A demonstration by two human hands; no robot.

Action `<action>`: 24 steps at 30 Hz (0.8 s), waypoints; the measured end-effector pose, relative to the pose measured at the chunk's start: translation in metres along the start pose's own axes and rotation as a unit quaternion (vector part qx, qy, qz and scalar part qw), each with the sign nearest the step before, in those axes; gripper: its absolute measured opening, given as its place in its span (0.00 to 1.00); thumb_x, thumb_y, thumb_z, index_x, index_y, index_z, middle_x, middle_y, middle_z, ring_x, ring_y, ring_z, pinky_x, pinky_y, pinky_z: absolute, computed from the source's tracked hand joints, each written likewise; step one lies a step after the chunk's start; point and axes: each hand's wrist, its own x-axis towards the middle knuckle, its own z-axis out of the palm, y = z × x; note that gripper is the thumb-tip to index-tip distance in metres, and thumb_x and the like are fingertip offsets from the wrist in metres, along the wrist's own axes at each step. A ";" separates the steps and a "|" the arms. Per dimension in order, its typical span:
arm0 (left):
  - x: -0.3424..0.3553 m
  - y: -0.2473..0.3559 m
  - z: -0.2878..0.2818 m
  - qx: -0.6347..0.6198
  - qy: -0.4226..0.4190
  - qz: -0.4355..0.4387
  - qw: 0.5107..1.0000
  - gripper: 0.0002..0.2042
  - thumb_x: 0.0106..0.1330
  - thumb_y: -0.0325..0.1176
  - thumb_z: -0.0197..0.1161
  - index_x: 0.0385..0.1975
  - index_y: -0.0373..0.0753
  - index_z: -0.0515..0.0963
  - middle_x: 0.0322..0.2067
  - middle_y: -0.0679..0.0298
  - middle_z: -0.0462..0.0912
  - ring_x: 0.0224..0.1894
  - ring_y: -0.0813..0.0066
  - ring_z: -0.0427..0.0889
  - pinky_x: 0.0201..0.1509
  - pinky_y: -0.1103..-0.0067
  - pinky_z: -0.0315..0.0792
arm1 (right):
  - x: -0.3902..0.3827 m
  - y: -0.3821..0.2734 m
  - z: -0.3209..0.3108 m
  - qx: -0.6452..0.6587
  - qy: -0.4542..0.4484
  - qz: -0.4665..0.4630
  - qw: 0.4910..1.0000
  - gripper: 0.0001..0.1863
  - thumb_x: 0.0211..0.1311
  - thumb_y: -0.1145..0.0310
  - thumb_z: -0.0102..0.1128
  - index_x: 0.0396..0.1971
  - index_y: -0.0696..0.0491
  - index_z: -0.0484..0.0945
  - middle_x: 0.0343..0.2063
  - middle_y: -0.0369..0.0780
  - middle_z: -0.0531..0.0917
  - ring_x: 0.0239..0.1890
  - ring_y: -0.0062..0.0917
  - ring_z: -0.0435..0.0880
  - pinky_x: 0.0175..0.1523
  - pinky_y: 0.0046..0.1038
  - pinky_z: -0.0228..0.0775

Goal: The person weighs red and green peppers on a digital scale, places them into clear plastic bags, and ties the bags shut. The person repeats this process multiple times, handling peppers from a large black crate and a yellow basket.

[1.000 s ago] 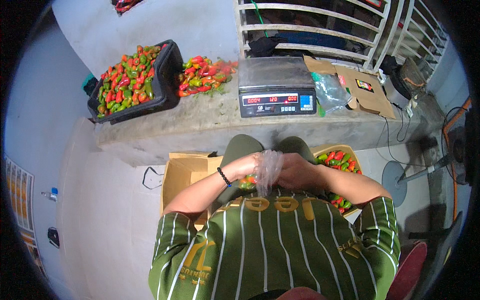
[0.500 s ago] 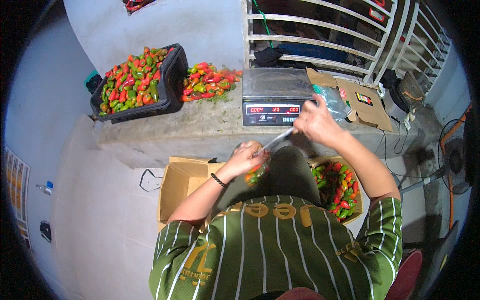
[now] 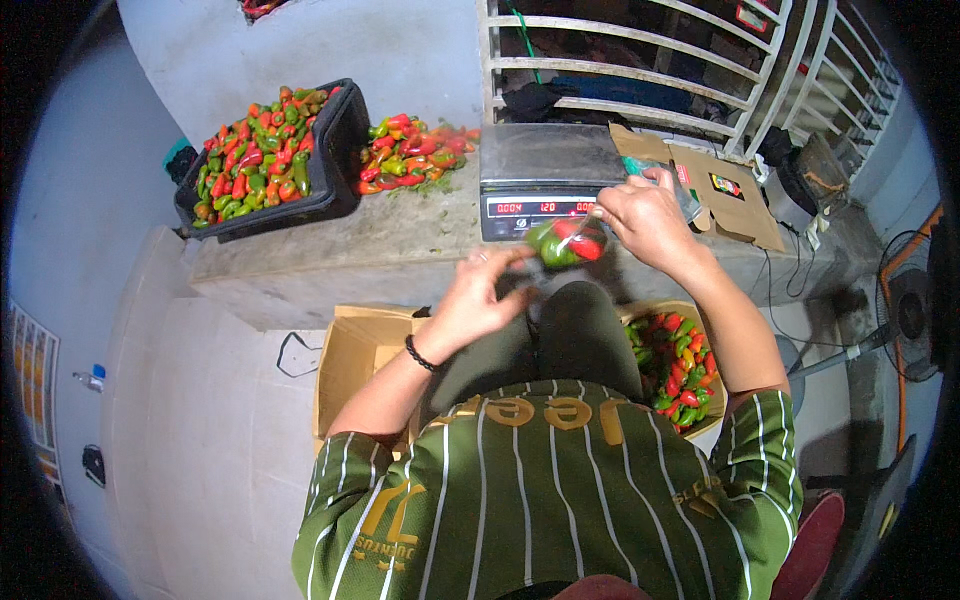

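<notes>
A clear plastic bag of red and green peppers (image 3: 566, 243) hangs in front of the digital scale (image 3: 548, 157), blurred by motion. My right hand (image 3: 648, 222) grips the bag's gathered top between thumb and fingers. Left of the bag, my left hand (image 3: 480, 295) has its fingers apart, the fingertips close to the bag's side; whether they touch it I cannot tell. The scale sits on a concrete ledge (image 3: 290, 268), its red display lit. On that ledge, a pile of loose peppers (image 3: 415, 155) lies left of the scale, beside a black crate (image 3: 338, 160) heaped with more.
An open cardboard box (image 3: 345, 365) stands at my left, and another box holding peppers (image 3: 682, 375) at my right. Flattened cardboard (image 3: 725, 200) lies right of the scale. A white metal grille (image 3: 640, 65) rises behind it. A fan (image 3: 908, 305) stands far right.
The bag has swung up and forward toward the scale, held by my right hand. My left hand has let go of the bag's neck and spread its fingers.
</notes>
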 end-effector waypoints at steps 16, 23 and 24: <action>0.063 -0.019 0.043 -0.461 -0.418 -0.018 0.782 0.23 0.54 0.30 0.61 0.52 0.36 0.66 0.50 0.58 0.71 0.55 0.73 0.64 0.59 0.74 0.58 | 0.022 -0.017 -0.009 0.135 0.046 -0.084 0.986 0.08 0.57 0.64 0.49 0.23 0.51 0.73 0.24 0.38 0.76 0.33 0.31 0.75 0.42 0.32 0.58; 0.038 -0.014 0.085 0.066 -0.009 0.001 0.998 0.22 0.50 0.38 0.64 0.44 0.35 0.70 0.32 0.58 0.74 0.40 0.66 0.72 0.45 0.75 0.66 | 0.030 0.032 0.033 0.073 0.102 0.058 0.990 0.13 0.59 0.61 0.47 0.22 0.56 0.71 0.20 0.47 0.75 0.26 0.44 0.75 0.30 0.41 0.65; 0.025 0.007 0.088 0.054 0.037 0.011 0.998 0.21 0.50 0.37 0.63 0.43 0.36 0.70 0.35 0.54 0.73 0.44 0.60 0.70 0.48 0.72 0.65 | 0.031 0.034 0.036 0.055 0.112 0.072 0.990 0.13 0.59 0.61 0.47 0.22 0.55 0.71 0.20 0.47 0.75 0.27 0.44 0.75 0.31 0.41 0.65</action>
